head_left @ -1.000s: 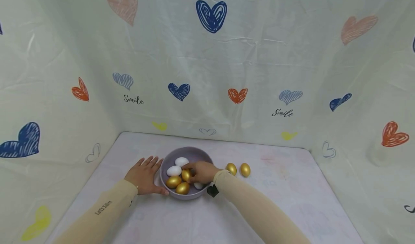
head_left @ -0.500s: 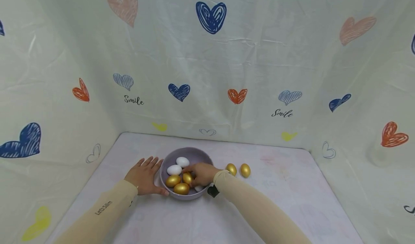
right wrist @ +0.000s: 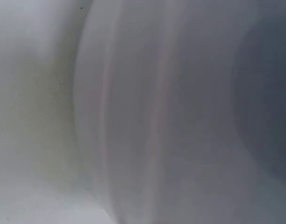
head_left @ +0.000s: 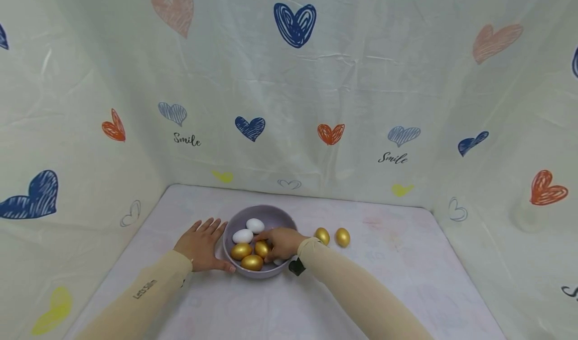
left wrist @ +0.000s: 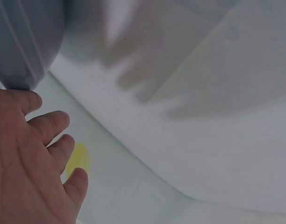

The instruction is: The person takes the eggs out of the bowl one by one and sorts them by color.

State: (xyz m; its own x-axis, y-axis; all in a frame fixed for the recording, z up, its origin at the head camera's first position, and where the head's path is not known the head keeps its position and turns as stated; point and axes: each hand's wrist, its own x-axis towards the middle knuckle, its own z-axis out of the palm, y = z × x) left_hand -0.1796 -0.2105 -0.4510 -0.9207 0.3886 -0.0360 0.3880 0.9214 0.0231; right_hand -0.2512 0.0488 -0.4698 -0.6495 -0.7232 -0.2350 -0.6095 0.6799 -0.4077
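Observation:
A grey-purple bowl [head_left: 280,215] stands on the table, holding white eggs [head_left: 243,236] and golden eggs [head_left: 241,251]. My right hand [head_left: 283,242] reaches in over the right rim, its index finger and thumb around a golden egg [head_left: 262,248]. Under that hand a white egg [head_left: 278,262] is partly hidden. My left hand [head_left: 202,247] lies spread beside the bowl, index finger and thumb at its left side. In the left wrist view one finger touches the bowl's wall [left wrist: 28,42]. The right wrist view is filled by the bowl's outer side [right wrist: 133,116]; no fingers show there.
Two more golden eggs [head_left: 342,237] lie on the white table [head_left: 384,270] right of the bowl, one of them close behind the right sleeve [head_left: 316,255]. A curtain [head_left: 289,94] printed with hearts surrounds the table at the back and sides.
The golden egg at my right fingers has shifted a little right and toward me. The front golden egg has slid slightly left, and the back white egg slightly right. My left hand stays put.

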